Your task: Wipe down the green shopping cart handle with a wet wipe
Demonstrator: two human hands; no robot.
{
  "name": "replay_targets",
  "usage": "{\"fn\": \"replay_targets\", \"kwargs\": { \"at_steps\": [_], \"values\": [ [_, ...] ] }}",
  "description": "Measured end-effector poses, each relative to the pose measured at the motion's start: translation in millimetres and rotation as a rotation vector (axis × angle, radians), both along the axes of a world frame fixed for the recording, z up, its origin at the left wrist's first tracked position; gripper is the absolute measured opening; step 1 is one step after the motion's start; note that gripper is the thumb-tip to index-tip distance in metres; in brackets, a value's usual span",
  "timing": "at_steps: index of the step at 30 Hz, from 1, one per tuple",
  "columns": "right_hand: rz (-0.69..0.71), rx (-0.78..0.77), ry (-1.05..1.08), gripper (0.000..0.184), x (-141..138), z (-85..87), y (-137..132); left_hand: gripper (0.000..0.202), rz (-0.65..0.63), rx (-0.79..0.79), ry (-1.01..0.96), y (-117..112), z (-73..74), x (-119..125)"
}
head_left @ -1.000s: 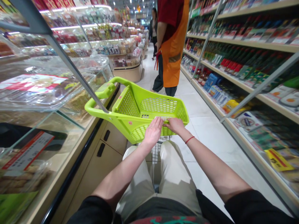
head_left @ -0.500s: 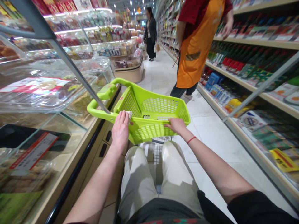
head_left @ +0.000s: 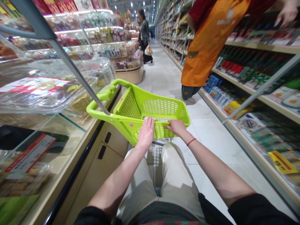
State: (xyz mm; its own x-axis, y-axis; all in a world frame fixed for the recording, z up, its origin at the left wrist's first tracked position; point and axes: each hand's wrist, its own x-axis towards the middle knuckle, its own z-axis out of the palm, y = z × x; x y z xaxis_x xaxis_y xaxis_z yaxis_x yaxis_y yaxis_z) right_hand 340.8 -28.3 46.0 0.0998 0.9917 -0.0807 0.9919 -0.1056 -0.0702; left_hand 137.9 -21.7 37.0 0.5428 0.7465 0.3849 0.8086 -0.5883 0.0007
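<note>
A lime-green plastic shopping basket [head_left: 161, 106] stands in front of my knees, its handle [head_left: 103, 93] pointing left toward a glass counter. My left hand [head_left: 145, 133] lies flat on the middle of the basket's near rim, fingers stretched out together. My right hand [head_left: 176, 126], a red band on its wrist, is curled over the same rim just to the right. The two hands are a short gap apart. The basket looks empty inside.
A glass display case [head_left: 47, 93] with packed food runs along the left. Stocked shelves [head_left: 253, 90] line the right. A person in an orange apron [head_left: 208, 47] stands at those shelves just beyond the basket. Another person [head_left: 144, 34] stands far down the tiled aisle.
My left hand slid right along the near rim from the basket's left corner, where a white cloth showed under it, back to the middle. The person in the apron moved right, closer to the shelves.
</note>
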Motion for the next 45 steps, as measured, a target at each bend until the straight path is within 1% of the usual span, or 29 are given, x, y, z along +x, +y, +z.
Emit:
{"fn": "replay_targets", "kwargs": {
  "at_steps": [1,3,6,10,13,16,19,22,26,29,31,33,36,38,41,43,45],
  "values": [
    [-0.001,-0.003,0.002,0.055,0,0.2,0,0.051,-0.009,-0.004,0.008,1,1.0,-3],
    [-0.002,-0.007,0.007,0.055,0,0.6,0,0.052,-0.002,-0.001,0.012,4,5.4,-16],
    [0.000,-0.008,0.016,0.054,0,1.1,0,0.053,0.066,0.033,-0.014,10,17.3,-50],
    [-0.004,-0.016,0.021,0.053,0,0.5,0,0.053,0.138,0.136,-0.070,17,38.4,-94],
    [-0.001,-0.011,0.018,0.052,1,-0.4,1,0.050,0.195,0.166,-0.094,20,48.3,-109],
    [0.006,-0.010,0.014,0.052,1,-0.5,1,0.051,0.224,0.167,-0.123,19,46.1,-103],
    [0.011,-0.021,0.011,0.053,1,0.1,2,0.053,0.213,0.151,-0.151,15,34.3,-85],
    [0.011,-0.023,0.009,0.053,0,0.6,1,0.054,0.172,0.095,-0.138,11,19.6,-60],
    [0.010,-0.020,0.010,0.052,0,0.8,1,0.051,0.116,0.027,-0.088,4,2.2,-18],
    [0.006,-0.022,0.005,0.050,0,0.8,1,0.050,0.030,0.020,-0.076,-1,-8.3,11],
    [0.005,-0.013,0.003,0.050,0,0.5,1,0.052,-0.038,0.032,-0.079,-4,-12.8,21],
    [0.007,-0.003,0.005,0.051,0,0.0,2,0.053,-0.092,0.029,-0.058,-4,-13.9,21],
    [0.003,-0.012,0.013,0.051,1,-0.5,2,0.054,-0.110,0.006,-0.006,-1,-9.2,3],
    [0.001,-0.020,0.019,0.049,1,0.0,2,0.055,-0.067,0.010,-0.006,2,-3.8,-17],
    [-0.002,-0.023,0.024,0.045,0,2.1,1,0.058,0.038,0.049,-0.055,6,3.2,-42],
    [-0.003,-0.023,0.029,0.044,0,3.7,1,0.059,0.092,0.069,-0.091,7,5.0,-47],
    [-0.003,-0.024,0.031,0.044,-1,4.9,0,0.057,0.124,0.062,-0.116,7,4.0,-42]
  ]
}}
